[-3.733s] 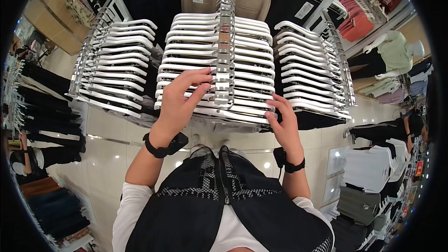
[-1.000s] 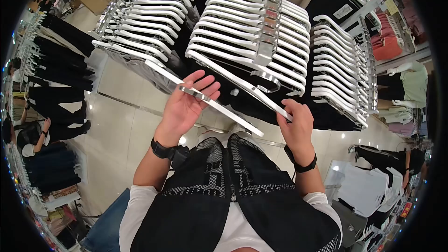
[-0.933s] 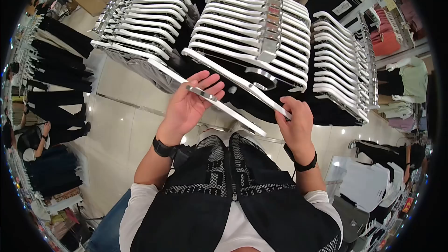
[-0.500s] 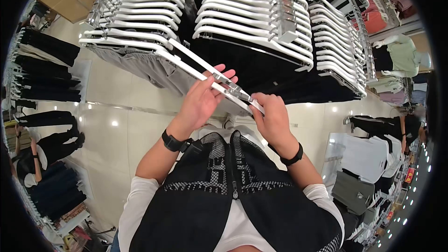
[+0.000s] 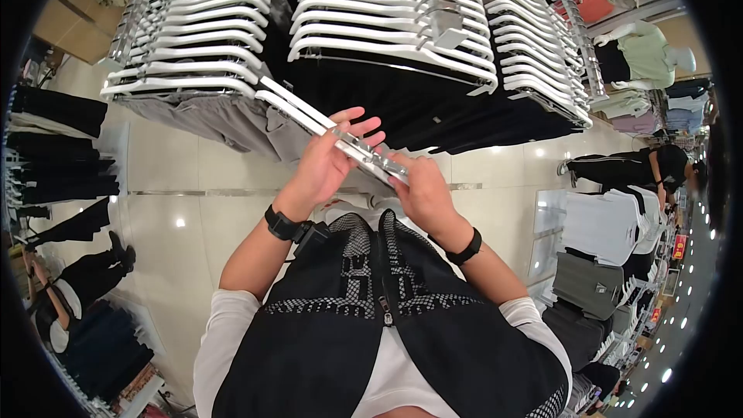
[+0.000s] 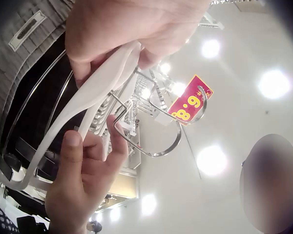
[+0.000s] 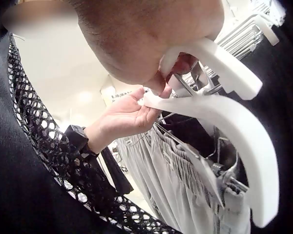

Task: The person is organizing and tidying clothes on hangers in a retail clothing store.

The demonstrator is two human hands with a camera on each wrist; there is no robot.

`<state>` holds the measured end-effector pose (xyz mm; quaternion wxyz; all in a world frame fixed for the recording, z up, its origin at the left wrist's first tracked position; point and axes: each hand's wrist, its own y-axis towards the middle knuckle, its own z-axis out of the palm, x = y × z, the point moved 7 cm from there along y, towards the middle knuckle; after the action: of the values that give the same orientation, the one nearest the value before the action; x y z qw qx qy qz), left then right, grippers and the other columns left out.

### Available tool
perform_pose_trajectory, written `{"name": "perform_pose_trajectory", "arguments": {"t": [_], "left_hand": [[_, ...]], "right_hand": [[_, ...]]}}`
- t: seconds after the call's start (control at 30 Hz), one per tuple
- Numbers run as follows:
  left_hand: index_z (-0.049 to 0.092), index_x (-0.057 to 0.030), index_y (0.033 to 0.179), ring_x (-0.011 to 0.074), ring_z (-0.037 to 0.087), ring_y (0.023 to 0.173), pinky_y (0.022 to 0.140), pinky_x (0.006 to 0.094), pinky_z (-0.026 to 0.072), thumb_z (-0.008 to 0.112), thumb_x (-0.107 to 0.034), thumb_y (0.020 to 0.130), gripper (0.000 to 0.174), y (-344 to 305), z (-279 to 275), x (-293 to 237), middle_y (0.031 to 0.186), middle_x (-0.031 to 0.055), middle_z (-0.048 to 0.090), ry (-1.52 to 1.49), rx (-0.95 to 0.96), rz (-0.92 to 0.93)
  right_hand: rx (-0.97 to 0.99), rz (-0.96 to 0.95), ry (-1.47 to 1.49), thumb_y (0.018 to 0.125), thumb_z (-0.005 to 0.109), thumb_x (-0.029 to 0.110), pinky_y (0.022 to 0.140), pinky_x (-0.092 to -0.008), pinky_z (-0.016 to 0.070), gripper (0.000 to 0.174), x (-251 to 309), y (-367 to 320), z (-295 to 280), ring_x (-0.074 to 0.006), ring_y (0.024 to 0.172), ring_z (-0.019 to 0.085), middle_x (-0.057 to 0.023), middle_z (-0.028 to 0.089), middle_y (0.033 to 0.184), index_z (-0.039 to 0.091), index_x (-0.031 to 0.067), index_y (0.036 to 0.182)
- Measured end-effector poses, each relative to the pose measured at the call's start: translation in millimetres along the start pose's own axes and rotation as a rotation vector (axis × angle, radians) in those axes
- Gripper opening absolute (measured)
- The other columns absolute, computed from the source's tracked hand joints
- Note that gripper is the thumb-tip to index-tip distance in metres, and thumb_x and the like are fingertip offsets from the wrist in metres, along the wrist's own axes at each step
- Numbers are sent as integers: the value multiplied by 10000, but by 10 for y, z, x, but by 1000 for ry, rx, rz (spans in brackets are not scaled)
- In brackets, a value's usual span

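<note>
Two white hangers (image 5: 298, 112) lie close together across both hands, in front of the racks. My left hand (image 5: 321, 170) holds them between thumb and extended fingers; its palm and wrist (image 6: 136, 22) fill the top of the left wrist view. At their near end, my right hand (image 5: 427, 195) pinches the hangers beside the metal hooks (image 5: 375, 156). Its thumb and fingers also touch a hanger (image 6: 90, 87) in the left wrist view. Grey elastic-waist trousers (image 7: 161, 175) hang below in the right wrist view. Dark cloth (image 5: 387, 104) is beyond the hands.
White hangers fill the left rack (image 5: 209, 39), the middle rack (image 5: 387, 11) and the right rack (image 5: 534, 54). A mannequin (image 5: 646, 54) stands at the right. Another person (image 5: 669, 170) is at the right, one more (image 5: 62, 298) at the lower left. A red price sign (image 6: 191, 100) hangs overhead.
The right hand has brought its hanger from the middle rack leftward against the one in the left hand. The gap between the two hangers has narrowed, and the head view has shifted.
</note>
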<state>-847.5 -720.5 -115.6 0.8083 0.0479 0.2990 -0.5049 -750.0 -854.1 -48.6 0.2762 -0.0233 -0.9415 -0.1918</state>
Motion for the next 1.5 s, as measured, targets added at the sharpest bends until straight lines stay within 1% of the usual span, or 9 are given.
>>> {"name": "perform_pose_trajectory", "arguments": {"t": [0.27,0.47,0.67,0.8,1.0,1.1,1.13,1.23,1.5], "left_hand": [[618,-114,1125,335,610,1285,1153,500,462,534,-227,1092,145,315,-117,196,1196,91,705,-244,57,96],[650,-100,1035,278,683,1023,996,451,556,637,-212,1022,114,327,-334,314,959,66,706,-200,-243,161],[615,-108,961,236,668,921,910,413,572,642,-268,1025,174,206,-308,494,853,33,638,-123,-443,208],[612,-118,949,236,689,983,928,405,579,570,-346,1087,270,80,-275,592,895,40,669,-166,-491,239],[626,-100,976,302,675,1183,1087,459,536,535,-354,1100,297,6,-45,558,1198,146,716,-198,-427,297],[625,-68,1146,349,625,1279,1143,494,495,528,-337,1102,290,4,79,451,1323,184,665,-150,-427,337],[546,-53,1358,374,559,1360,1167,512,473,533,-307,1099,364,18,83,408,1444,200,584,-128,-357,372],[476,-55,1452,379,510,1409,1165,515,475,541,-281,1094,428,74,145,244,1509,208,521,-114,-318,374],[512,-45,1417,377,524,1390,1203,502,435,620,-117,1004,433,221,155,-13,1440,217,566,-206,-412,309]], "right_hand": [[232,67,10,853,763,91,820,-453,463,547,-510,121,-103,-351,916,590,-140,638,1013,579,42,1366],[8,-40,38,873,763,141,845,-420,462,515,-990,305,-839,-312,917,590,-126,632,958,603,41,1352],[-256,-201,-170,839,780,56,949,-443,446,455,-1310,591,-1328,-325,1075,589,-126,663,1143,664,64,1279],[-135,-228,-196,828,779,81,949,-437,458,430,-1406,896,-1227,-323,1086,597,-92,650,1157,667,76,1243],[-141,-299,-278,801,806,113,834,-407,453,327,-1378,1085,-1172,-249,952,589,-33,612,1003,695,122,1109],[-132,-349,-326,789,804,122,785,-378,442,447,-1275,1116,-1078,-221,885,572,-12,581,924,676,141,1216],[-126,-339,-356,793,798,120,780,-372,441,482,-1251,1130,-1033,-218,876,568,-11,575,910,664,144,1255],[-73,-368,-478,822,734,70,746,-348,439,587,-1173,1169,-925,-189,802,558,3,537,807,603,128,1391],[-153,-305,-275,772,740,25,647,-340,501,561,-936,991,-1247,-203,757,590,-10,608,840,605,98,1312]]}}
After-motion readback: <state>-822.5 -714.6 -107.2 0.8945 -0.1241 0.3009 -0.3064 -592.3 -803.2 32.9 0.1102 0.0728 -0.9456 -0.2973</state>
